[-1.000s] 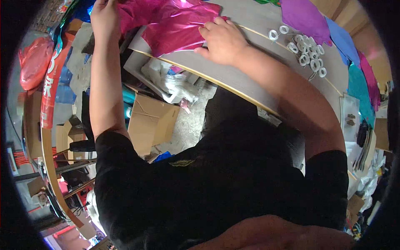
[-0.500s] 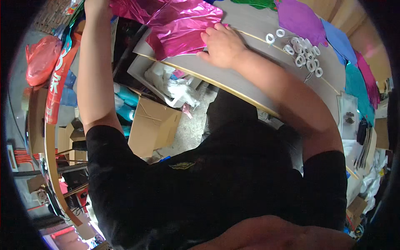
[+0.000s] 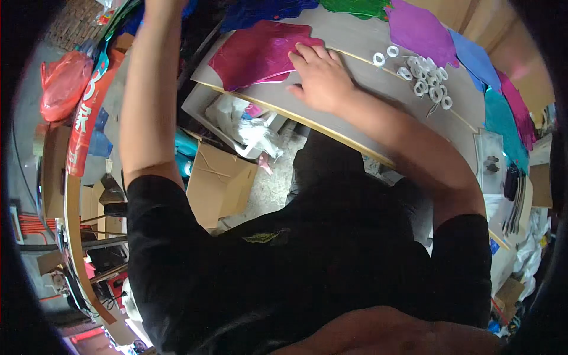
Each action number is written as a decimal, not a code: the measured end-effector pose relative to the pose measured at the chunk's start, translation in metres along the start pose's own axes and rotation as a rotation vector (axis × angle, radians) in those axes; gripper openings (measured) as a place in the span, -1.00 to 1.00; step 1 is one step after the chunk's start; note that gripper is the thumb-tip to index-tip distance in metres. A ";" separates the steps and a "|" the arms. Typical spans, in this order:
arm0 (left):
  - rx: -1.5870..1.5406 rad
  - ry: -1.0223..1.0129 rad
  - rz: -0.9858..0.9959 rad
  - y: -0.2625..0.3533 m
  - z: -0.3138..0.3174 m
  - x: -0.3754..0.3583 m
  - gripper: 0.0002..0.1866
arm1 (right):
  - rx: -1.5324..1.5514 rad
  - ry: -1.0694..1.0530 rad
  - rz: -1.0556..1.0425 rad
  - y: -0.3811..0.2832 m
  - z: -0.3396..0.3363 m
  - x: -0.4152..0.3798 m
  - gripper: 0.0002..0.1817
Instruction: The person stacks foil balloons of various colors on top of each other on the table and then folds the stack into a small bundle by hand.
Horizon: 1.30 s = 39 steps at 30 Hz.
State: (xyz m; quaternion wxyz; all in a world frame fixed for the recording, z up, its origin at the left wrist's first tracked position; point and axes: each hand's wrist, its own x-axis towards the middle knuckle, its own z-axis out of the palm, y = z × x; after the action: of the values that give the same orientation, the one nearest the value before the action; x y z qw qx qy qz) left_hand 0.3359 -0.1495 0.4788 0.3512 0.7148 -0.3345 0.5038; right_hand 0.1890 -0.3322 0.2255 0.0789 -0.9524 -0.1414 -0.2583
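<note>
A shiny magenta foil piece (image 3: 254,56) lies on the grey tabletop (image 3: 349,29) near its left end. My right hand (image 3: 322,80) rests at the right end of the foil, palm down. Its fingers are stretched out, with the fingertips touching the foil's edge. My left forearm (image 3: 151,89) reaches up past the top edge of the view, so the left hand itself is cut off. Dark blue foil (image 3: 269,13) lies just behind the magenta piece.
White rings (image 3: 429,80) lie clustered right of my hand. Green (image 3: 355,6), purple (image 3: 421,32), blue (image 3: 475,61) and teal (image 3: 504,127) pieces line the far edge. Below the table are a box of white plastic (image 3: 236,121) and an open cardboard box (image 3: 219,183).
The magenta foil, earlier raised and stretched toward my left hand, now lies flatter on the table. My left arm has shifted right and its hand has left the view. My right hand stays nearly in place.
</note>
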 end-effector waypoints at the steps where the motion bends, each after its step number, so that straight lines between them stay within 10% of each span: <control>1: 0.005 -0.088 -0.059 0.022 0.000 -0.021 -0.87 | -0.003 -0.002 0.003 0.000 -0.007 -0.010 -0.26; 8: -0.147 -0.563 0.260 0.101 0.025 -0.197 -0.87 | 0.257 0.433 -0.143 0.009 -0.124 -0.092 -0.28; 13: -0.286 -1.068 0.167 0.144 0.036 -0.263 -0.74 | 0.102 0.163 -0.057 0.034 -0.137 -0.151 -0.27; 18: -0.531 -0.915 0.191 0.151 0.039 -0.268 -0.73 | 0.148 -0.278 -0.025 0.045 -0.126 -0.184 -0.12; 26: -1.445 -0.544 0.021 0.173 -0.018 -0.165 -0.77 | 0.056 -0.274 0.019 0.027 -0.132 -0.193 -0.15; 28: -1.123 -1.009 0.097 0.187 -0.047 -0.131 -0.76 | 0.114 -0.259 0.081 0.035 -0.105 -0.201 -0.20; 39: -1.219 -0.767 0.160 0.146 0.015 -0.142 -0.76 | 0.089 -0.201 0.076 0.042 -0.145 -0.192 -0.14</control>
State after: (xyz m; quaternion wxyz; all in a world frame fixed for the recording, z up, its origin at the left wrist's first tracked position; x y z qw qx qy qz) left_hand 0.1832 -0.2215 0.3639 0.5073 0.4919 -0.7067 -0.0342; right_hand -0.0250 -0.4486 0.2477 0.1163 -0.9737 -0.1240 -0.1518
